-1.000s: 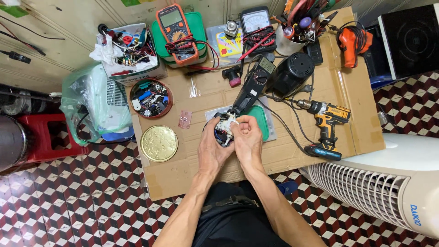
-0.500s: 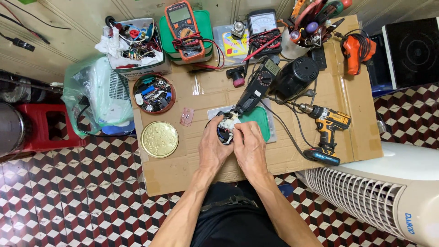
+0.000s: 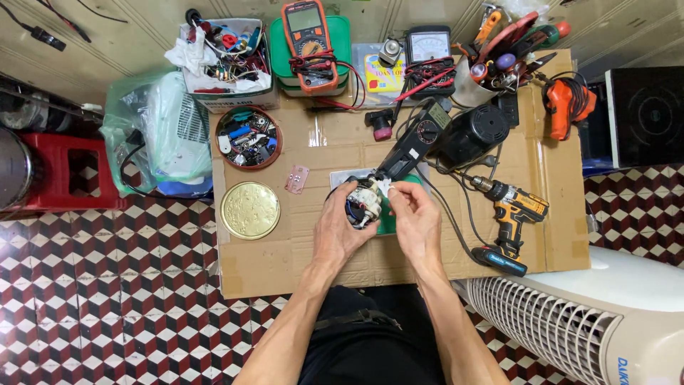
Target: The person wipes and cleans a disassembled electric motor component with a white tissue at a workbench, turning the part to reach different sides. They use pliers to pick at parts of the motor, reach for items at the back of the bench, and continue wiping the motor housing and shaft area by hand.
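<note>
Over the middle of the cardboard sheet (image 3: 299, 249), a small white and black electrical part (image 3: 362, 202) with coloured wires sits between the two hands. The left hand (image 3: 336, 227) wraps around it from the left and below, fingers curled shut on its body so that it is lifted off the cardboard. The right hand (image 3: 415, 219) is just to the right of the part, its thumb and forefinger pinched together on a small white tab at the part's upper right edge, the other fingers loosely bent. Both forearms come up from the bottom of the view and angle inward, wrists nearly level, above the person's dark trousers.

Just behind the part lies a black meter (image 3: 413, 147) pointing diagonally up to the right, and a green lid (image 3: 387, 222) shows under the right hand's fingers. A yellow and black cordless drill (image 3: 511, 214) lies well to the right, and a round gold tin lid (image 3: 250, 209) lies to the left, both apart from the hands.
</note>
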